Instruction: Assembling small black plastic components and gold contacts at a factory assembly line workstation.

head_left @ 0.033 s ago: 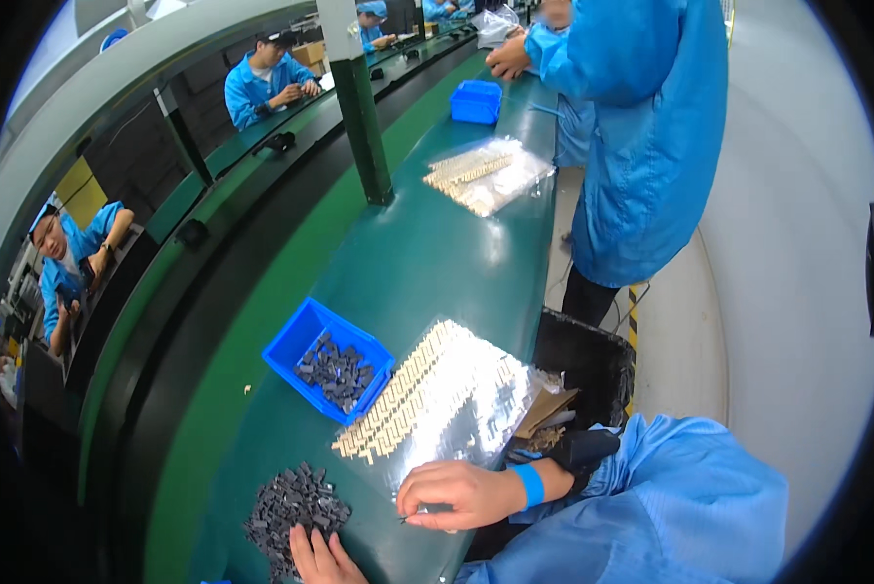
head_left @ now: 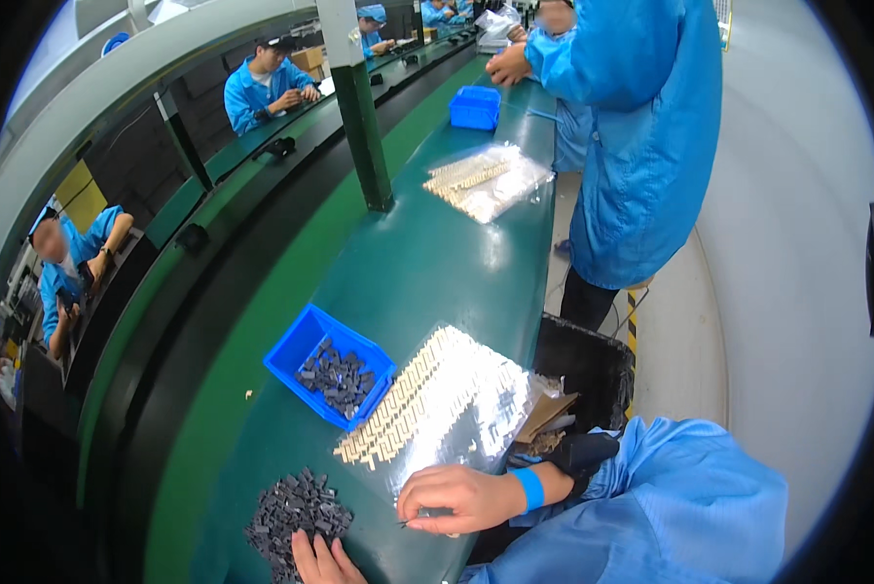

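My left hand [head_left: 324, 559] reaches in at the lower edge, its fingers stretched out and resting on the near side of a heap of small black plastic pieces [head_left: 296, 511]. My right hand [head_left: 459, 498] is curled just right of the heap, over the near edge of a clear plastic sheet. Its thumb and fingers are pinched together; a thin dark tip shows at them, too small to name. On the sheet lie slanting rows of small cream-coloured strips [head_left: 408, 404]. Left of them stands a blue bin [head_left: 299, 341] partly filled with similar black pieces.
A dark waste box [head_left: 593, 362] with cardboard scraps stands off the bench's right edge. Farther along the green bench [head_left: 427, 255] lie another bag of cream strips [head_left: 486, 180] and a blue bin [head_left: 474, 107]. A co-worker in blue [head_left: 641, 146] stands at right; a post [head_left: 362, 136] rises left.
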`<move>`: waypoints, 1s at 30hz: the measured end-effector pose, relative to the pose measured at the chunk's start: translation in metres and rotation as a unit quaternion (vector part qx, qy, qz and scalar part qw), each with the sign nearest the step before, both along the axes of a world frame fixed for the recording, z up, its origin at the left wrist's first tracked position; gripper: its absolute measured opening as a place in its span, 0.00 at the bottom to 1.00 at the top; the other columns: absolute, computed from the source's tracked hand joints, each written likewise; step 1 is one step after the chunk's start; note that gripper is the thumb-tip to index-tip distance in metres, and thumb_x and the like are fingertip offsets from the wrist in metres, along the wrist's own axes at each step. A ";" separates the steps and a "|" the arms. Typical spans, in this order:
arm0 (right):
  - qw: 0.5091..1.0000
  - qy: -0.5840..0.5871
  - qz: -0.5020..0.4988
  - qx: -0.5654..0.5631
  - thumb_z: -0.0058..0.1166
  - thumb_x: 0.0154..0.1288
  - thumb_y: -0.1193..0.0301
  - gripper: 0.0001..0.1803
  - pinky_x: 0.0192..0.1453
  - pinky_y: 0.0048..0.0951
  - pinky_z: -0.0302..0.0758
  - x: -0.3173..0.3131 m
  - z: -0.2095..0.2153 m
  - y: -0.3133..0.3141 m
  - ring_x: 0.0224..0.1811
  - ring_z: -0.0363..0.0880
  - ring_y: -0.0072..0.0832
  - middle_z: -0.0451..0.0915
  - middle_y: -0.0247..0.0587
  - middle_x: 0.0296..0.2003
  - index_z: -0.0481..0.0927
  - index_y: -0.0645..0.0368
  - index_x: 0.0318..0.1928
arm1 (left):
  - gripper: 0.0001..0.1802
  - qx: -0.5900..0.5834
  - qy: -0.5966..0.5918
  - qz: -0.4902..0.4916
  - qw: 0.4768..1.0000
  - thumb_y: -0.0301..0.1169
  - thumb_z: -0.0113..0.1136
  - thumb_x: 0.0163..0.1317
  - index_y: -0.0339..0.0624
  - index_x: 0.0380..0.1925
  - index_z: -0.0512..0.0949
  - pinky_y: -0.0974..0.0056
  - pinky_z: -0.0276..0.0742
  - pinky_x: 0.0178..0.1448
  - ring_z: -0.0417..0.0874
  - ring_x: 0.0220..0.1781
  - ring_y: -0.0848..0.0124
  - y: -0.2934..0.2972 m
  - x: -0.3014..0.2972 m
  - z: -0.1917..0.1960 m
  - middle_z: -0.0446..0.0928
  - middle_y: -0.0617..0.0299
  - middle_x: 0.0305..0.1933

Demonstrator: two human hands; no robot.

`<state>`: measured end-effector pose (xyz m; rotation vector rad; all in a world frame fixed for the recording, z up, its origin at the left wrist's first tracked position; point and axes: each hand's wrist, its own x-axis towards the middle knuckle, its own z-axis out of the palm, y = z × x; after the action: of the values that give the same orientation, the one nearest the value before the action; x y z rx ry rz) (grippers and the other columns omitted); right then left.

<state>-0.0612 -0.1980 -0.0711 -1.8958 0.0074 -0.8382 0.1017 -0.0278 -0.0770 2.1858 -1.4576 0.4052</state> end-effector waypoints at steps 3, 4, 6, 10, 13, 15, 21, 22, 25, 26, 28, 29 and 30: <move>0.999 0.037 0.030 0.022 0.52 0.61 0.75 0.04 0.42 0.32 0.71 0.005 0.004 -0.005 0.39 0.75 0.37 0.76 0.41 0.35 0.72 0.62 0.33 | 0.11 -0.010 0.017 0.009 1.000 0.24 0.61 0.54 0.36 0.38 0.77 0.51 0.70 0.54 0.72 0.52 0.47 0.001 0.003 0.001 0.73 0.43 0.48; 0.999 0.038 0.032 0.018 0.52 0.61 0.75 0.04 0.42 0.32 0.71 0.008 0.007 -0.007 0.39 0.75 0.37 0.76 0.41 0.35 0.72 0.62 0.33 | 0.11 -0.015 0.018 0.011 1.000 0.24 0.61 0.54 0.36 0.38 0.77 0.51 0.70 0.54 0.72 0.52 0.47 0.001 0.004 0.002 0.73 0.43 0.48; 0.998 0.033 0.038 0.030 0.51 0.61 0.75 0.04 0.43 0.32 0.71 0.012 0.017 -0.006 0.39 0.75 0.37 0.76 0.41 0.36 0.72 0.63 0.33 | 0.09 -0.046 -0.016 0.011 0.999 0.24 0.60 0.54 0.35 0.37 0.77 0.52 0.71 0.52 0.74 0.49 0.48 -0.001 0.005 0.008 0.73 0.43 0.47; 0.998 0.026 0.056 0.017 0.50 0.62 0.75 0.04 0.43 0.31 0.71 0.021 0.023 -0.006 0.40 0.74 0.36 0.75 0.41 0.35 0.72 0.64 0.33 | 0.08 -0.085 -0.060 0.022 0.994 0.25 0.60 0.55 0.36 0.36 0.77 0.53 0.72 0.46 0.75 0.42 0.50 -0.003 0.002 0.021 0.74 0.45 0.44; 0.997 0.027 0.073 0.025 0.50 0.63 0.75 0.04 0.44 0.32 0.71 0.031 0.022 -0.007 0.40 0.73 0.36 0.74 0.41 0.35 0.72 0.64 0.33 | 0.07 -0.092 -0.020 0.032 0.995 0.24 0.59 0.56 0.34 0.35 0.78 0.55 0.72 0.43 0.75 0.37 0.52 -0.001 0.003 0.017 0.75 0.46 0.38; 0.996 0.030 0.080 0.028 0.49 0.63 0.75 0.04 0.44 0.32 0.70 0.035 0.023 -0.006 0.40 0.73 0.36 0.74 0.41 0.35 0.72 0.64 0.33 | 0.07 -0.090 0.010 0.037 0.995 0.24 0.58 0.57 0.34 0.36 0.78 0.56 0.72 0.43 0.75 0.36 0.52 0.001 0.004 0.014 0.75 0.46 0.37; 0.996 0.024 0.080 0.025 0.49 0.63 0.75 0.04 0.44 0.32 0.70 0.037 0.023 -0.003 0.40 0.73 0.35 0.73 0.41 0.34 0.71 0.64 0.33 | 0.05 -0.099 0.006 0.078 0.992 0.23 0.56 0.59 0.32 0.33 0.77 0.59 0.74 0.40 0.77 0.34 0.54 -0.002 0.000 0.023 0.76 0.49 0.33; 0.996 0.021 0.080 0.025 0.49 0.63 0.75 0.04 0.43 0.32 0.70 0.037 0.023 -0.003 0.40 0.73 0.35 0.73 0.41 0.34 0.71 0.64 0.33 | 0.05 -0.102 0.009 0.078 0.992 0.23 0.56 0.58 0.32 0.33 0.78 0.59 0.75 0.40 0.78 0.33 0.55 -0.001 -0.001 0.023 0.76 0.49 0.33; 0.997 0.016 0.074 0.024 0.49 0.63 0.75 0.04 0.43 0.31 0.70 0.034 0.025 -0.003 0.39 0.73 0.35 0.73 0.41 0.34 0.72 0.64 0.33 | 0.04 -0.115 0.012 0.073 0.991 0.22 0.56 0.58 0.32 0.32 0.78 0.60 0.75 0.41 0.78 0.33 0.55 -0.001 -0.002 0.023 0.77 0.49 0.33; 0.997 0.014 0.073 0.024 0.49 0.63 0.75 0.04 0.43 0.31 0.70 0.033 0.025 -0.002 0.39 0.73 0.35 0.73 0.41 0.33 0.72 0.64 0.33 | 0.04 -0.124 0.013 0.070 0.990 0.22 0.57 0.57 0.32 0.31 0.78 0.60 0.76 0.41 0.78 0.34 0.56 -0.001 -0.003 0.023 0.77 0.49 0.33; 0.997 0.012 0.069 0.023 0.49 0.63 0.75 0.04 0.42 0.31 0.70 0.030 0.025 -0.002 0.38 0.73 0.35 0.73 0.41 0.33 0.72 0.64 0.33 | 0.04 -0.141 0.007 0.063 0.988 0.22 0.57 0.57 0.31 0.31 0.78 0.61 0.76 0.40 0.78 0.33 0.56 -0.002 -0.004 0.023 0.77 0.49 0.33; 0.998 0.010 0.066 0.022 0.49 0.63 0.75 0.04 0.42 0.31 0.70 0.028 0.025 -0.001 0.38 0.73 0.35 0.73 0.41 0.33 0.72 0.64 0.33 | 0.04 -0.156 0.002 0.057 0.986 0.22 0.58 0.57 0.31 0.31 0.78 0.62 0.77 0.39 0.79 0.32 0.57 -0.002 -0.004 0.024 0.78 0.49 0.34; 0.998 0.007 0.060 0.021 0.50 0.63 0.75 0.04 0.42 0.31 0.70 0.026 0.026 -0.001 0.38 0.73 0.35 0.73 0.41 0.33 0.72 0.64 0.33 | 0.04 -0.155 0.001 0.053 0.986 0.22 0.58 0.57 0.31 0.31 0.78 0.62 0.77 0.39 0.79 0.32 0.57 -0.002 -0.005 0.024 0.78 0.49 0.34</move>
<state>-0.0348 -0.1994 -0.0453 -1.8434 -0.0793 -0.7368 0.0971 -0.0294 -0.0528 2.0146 -1.1884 0.6215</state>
